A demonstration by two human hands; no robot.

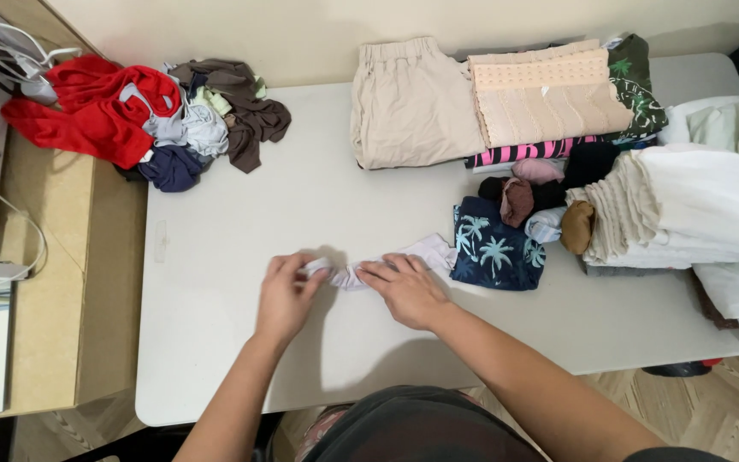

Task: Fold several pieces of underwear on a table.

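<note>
Against a pale wall stands the white table (241,342), a wooden floor showing beneath its near edge. Folded stacks (558,111) fill its right end; an unsorted heap of clothes (156,120) spills over its far left corner. Near the middle lies a small white garment (395,257). The left hand (286,295) fingers pinch its rolled end; the right hand (408,289) presses flat on it, fingers extended.
</note>
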